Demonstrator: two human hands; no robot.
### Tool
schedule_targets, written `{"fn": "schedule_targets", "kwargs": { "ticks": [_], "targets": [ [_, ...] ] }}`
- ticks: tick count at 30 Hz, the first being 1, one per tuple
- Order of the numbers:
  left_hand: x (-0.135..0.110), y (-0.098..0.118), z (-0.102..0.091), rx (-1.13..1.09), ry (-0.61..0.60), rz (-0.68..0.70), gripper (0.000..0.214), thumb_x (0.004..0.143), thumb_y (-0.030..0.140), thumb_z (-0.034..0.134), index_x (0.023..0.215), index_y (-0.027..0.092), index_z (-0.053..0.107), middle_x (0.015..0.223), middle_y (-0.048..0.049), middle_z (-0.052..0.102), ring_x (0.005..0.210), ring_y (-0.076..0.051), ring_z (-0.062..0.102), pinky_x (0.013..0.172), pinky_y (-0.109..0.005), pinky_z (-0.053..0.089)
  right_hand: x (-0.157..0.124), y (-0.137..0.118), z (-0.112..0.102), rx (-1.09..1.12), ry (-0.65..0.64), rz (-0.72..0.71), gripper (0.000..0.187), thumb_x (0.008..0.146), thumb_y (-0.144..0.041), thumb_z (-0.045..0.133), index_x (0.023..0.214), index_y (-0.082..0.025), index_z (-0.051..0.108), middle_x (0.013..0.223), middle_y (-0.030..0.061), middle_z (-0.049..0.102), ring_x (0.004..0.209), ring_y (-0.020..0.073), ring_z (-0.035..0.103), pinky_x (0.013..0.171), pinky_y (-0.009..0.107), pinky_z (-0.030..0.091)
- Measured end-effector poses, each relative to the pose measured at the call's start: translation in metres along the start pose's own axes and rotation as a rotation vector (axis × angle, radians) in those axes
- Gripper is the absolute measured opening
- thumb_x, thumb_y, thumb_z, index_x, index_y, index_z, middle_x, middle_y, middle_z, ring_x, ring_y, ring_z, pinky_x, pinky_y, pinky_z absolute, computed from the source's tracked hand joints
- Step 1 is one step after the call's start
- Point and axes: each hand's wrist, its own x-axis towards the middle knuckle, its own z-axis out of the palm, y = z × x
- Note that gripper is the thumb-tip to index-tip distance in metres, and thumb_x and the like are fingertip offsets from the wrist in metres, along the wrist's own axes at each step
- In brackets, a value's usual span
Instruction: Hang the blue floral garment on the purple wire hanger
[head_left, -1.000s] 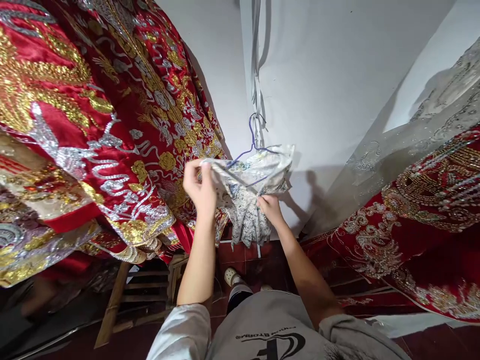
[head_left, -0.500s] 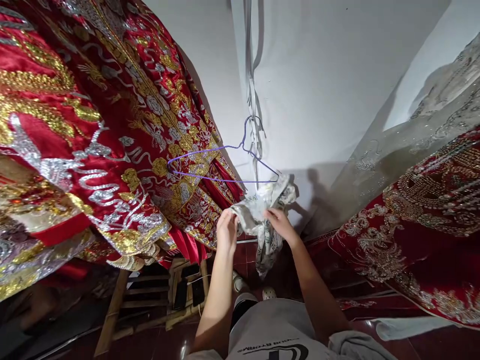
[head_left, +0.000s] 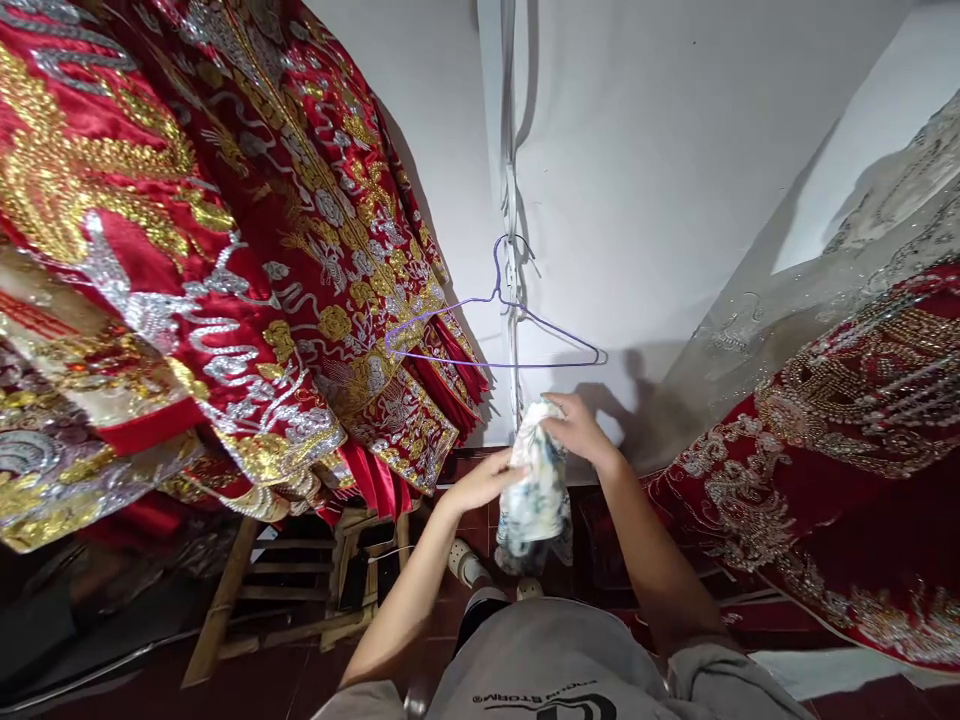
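Note:
A bunched white cloth with a blue-grey print (head_left: 534, 492) hangs between my hands in front of my chest. My right hand (head_left: 576, 430) grips its top, fingers closed on the fabric. My left hand (head_left: 480, 486) lies against its left side with the fingers pressed to it. Just above, a bare purple wire hanger (head_left: 495, 330) hangs from a cord on the white wall, with nothing on it.
Red garments (head_left: 187, 250) with heavy gold and silver embroidery hang at the left, more red embroidered fabric (head_left: 825, 450) and a sheer beaded veil (head_left: 825, 270) at the right. A wooden stool (head_left: 300, 580) stands low left on the dark red tile floor.
The cloth came off the purple hanger, which now hangs bare. Both hands dropped lower and gathered the cloth into a tight bundle.

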Motion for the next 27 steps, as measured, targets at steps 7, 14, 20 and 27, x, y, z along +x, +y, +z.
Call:
{"fn": "schedule_targets", "kwargs": {
  "ticks": [7, 14, 20, 27],
  "targets": [
    [-0.024, -0.004, -0.051, 0.454, 0.053, -0.134, 0.043, 0.080, 0.056, 0.071, 0.060, 0.018, 0.062, 0.057, 0.0015, 0.057, 0.053, -0.015, 0.048, 0.053, -0.026, 0.037, 0.047, -0.011, -0.010, -0.209, 0.117, -0.008, 0.025, 0.081, -0.023, 0.054, 0.100, -0.023, 0.071, 0.095, 0.0066, 0.073, 0.092, 0.0258, 0.067, 0.082, 0.033, 0.051],
    [-0.025, 0.009, -0.130, 0.791, 0.388, -0.336, 0.014, 0.066, 0.039, 0.076, 0.069, 0.026, 0.072, 0.069, -0.0062, 0.072, 0.072, -0.030, 0.071, 0.070, -0.036, 0.052, 0.048, 0.009, -0.033, -0.394, 0.312, -0.052, 0.020, 0.075, -0.025, 0.060, 0.089, -0.018, 0.073, 0.087, 0.0097, 0.076, 0.086, 0.0290, 0.067, 0.071, 0.032, 0.048],
    [-0.018, 0.029, -0.144, 1.065, 0.392, -0.246, 0.023, 0.076, 0.029, 0.062, 0.092, 0.022, 0.078, 0.142, -0.0116, 0.064, 0.144, -0.040, 0.046, 0.114, -0.052, 0.041, 0.046, 0.004, -0.040, -0.452, 0.270, -0.037, 0.027, 0.077, -0.023, 0.058, 0.099, -0.018, 0.074, 0.094, 0.0098, 0.077, 0.089, 0.0281, 0.067, 0.074, 0.032, 0.048],
    [-0.035, 0.046, -0.141, 1.115, 0.383, -0.190, 0.028, 0.082, 0.022, 0.051, 0.093, 0.018, 0.076, 0.156, -0.0107, 0.050, 0.146, -0.038, 0.044, 0.121, -0.052, 0.036, 0.041, 0.008, -0.035, -0.453, 0.267, -0.012, 0.029, 0.077, -0.024, 0.058, 0.101, -0.018, 0.072, 0.094, 0.0096, 0.076, 0.086, 0.0273, 0.067, 0.074, 0.032, 0.049]
  ]
}}
